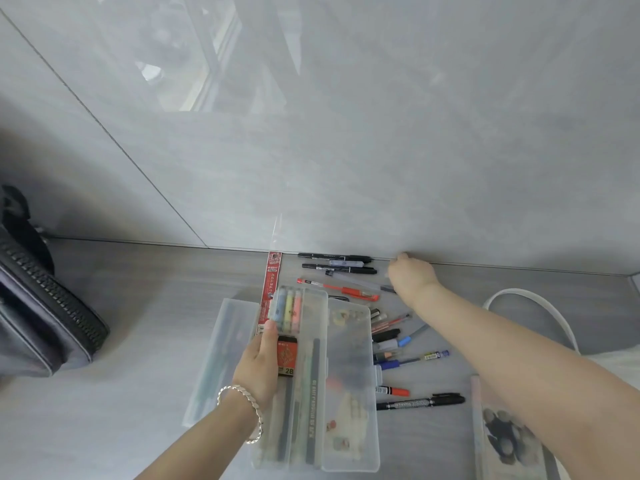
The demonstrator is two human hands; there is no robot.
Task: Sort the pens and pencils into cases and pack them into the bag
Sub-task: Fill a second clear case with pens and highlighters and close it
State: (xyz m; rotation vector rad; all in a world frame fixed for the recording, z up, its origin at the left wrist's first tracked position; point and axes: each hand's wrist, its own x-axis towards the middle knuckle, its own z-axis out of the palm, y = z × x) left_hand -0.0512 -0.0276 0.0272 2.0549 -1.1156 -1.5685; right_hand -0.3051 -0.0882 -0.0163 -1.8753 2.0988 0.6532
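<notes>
A clear plastic pencil case (311, 382) lies open on the grey desk, with pastel highlighters, a red-and-black box and long dark pencils in its left half. My left hand (261, 362) grips that half by its left edge. My right hand (410, 277) reaches to the back wall, fingers curled down over a clear pen (360, 284) near the red pen (341, 289). Two black markers (337, 263) lie by the wall. Several loose pens (398, 341) spread to the right of the case. A dark zippered bag (45, 306) stands at the far left.
A second frosted case (221, 358) lies left of the open one, and a red ruler pack (272, 285) sits behind it. A patterned flat case (509, 434) lies at the lower right, with a white looped handle (533, 299) beyond my right forearm. The grey wall closes the desk's back edge.
</notes>
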